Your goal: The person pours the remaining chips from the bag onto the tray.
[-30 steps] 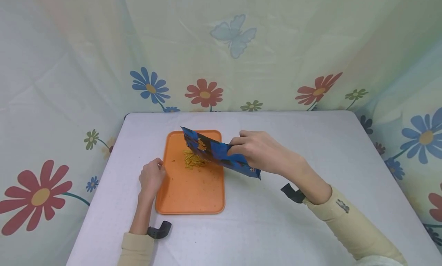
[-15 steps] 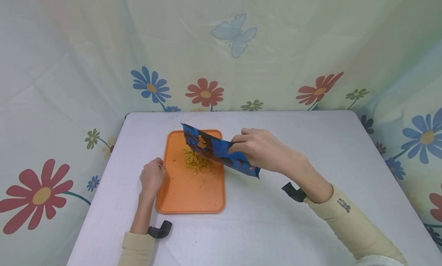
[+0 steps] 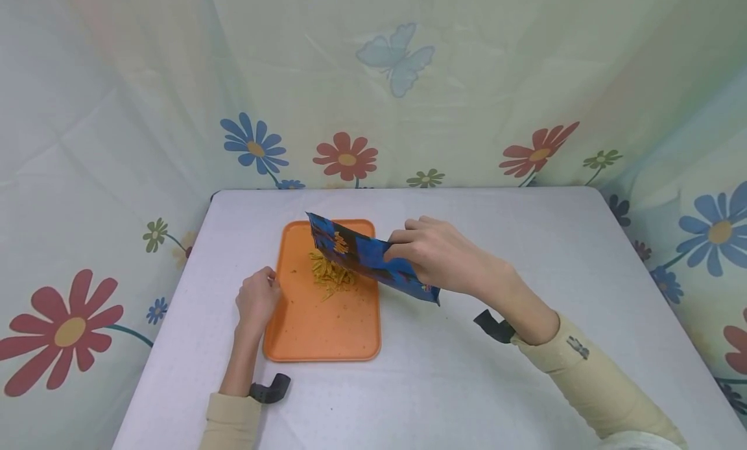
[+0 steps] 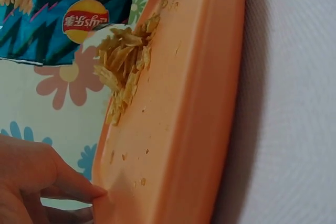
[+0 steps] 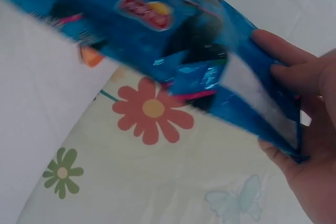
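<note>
My right hand (image 3: 438, 252) grips a blue Lay's chip bag (image 3: 370, 252) by its upper side, tilted with its left end over the orange tray (image 3: 327, 333). A heap of thin yellow chip sticks (image 3: 329, 273) lies on the tray just under the bag, with small crumbs scattered around. My left hand (image 3: 257, 299) pinches the tray's left rim; in the left wrist view its fingertips (image 4: 97, 191) touch that rim. Beyond the heap (image 4: 123, 59), the bag's printed front (image 4: 63, 17) shows in the same view. The right wrist view has the bag (image 5: 157, 40) slightly blurred, fingers around its end.
A white cloth (image 3: 467, 385) covers the table, which reaches a flowered curtain (image 3: 478, 80) at the back and sides. Black straps (image 3: 271, 389) sit on both wrists.
The heap of chip sticks under the bag has grown and spread toward the front. The bag rose slightly, then dipped again in my right hand. My left hand stays on the rim.
</note>
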Action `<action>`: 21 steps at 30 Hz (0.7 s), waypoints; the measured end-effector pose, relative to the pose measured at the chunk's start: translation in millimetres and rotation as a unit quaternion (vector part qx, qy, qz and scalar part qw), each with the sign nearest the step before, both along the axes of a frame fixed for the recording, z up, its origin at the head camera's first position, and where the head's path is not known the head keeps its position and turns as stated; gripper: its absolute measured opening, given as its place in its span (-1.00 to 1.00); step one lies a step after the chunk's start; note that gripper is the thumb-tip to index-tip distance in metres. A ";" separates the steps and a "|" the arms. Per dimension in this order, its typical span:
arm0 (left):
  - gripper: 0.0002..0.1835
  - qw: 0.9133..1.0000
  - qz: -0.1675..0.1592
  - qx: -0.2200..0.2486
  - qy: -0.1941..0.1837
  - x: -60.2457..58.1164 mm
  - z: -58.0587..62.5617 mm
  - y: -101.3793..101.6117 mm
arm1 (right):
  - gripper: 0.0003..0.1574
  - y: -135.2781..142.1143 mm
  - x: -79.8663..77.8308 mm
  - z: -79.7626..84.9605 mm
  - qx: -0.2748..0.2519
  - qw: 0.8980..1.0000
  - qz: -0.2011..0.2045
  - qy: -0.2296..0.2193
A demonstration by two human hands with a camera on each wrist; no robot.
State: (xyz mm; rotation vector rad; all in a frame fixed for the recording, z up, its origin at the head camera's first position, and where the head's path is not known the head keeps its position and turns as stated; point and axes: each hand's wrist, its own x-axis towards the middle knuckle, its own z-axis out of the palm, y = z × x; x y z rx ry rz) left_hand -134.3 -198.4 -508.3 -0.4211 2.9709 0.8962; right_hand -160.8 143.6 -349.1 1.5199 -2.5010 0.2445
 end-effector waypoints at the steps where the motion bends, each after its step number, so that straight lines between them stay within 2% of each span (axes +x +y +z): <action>1: -0.77 1.000 0.000 -0.001 -0.001 0.1 0.1 -0.2 | -0.65 -0.4 0.3 0.5 -0.001 1.000 0.001 0.000; 12: -0.76 1.000 -0.001 0.000 -0.006 -0.6 0.6 -0.3 | -0.69 -3.0 -0.3 4.5 -0.002 1.000 0.002 -0.002; 21: -0.75 1.000 -0.003 0.006 -0.005 -0.9 -0.4 -1.1 | -0.76 -4.9 -2.2 8.9 -0.009 1.000 0.013 0.016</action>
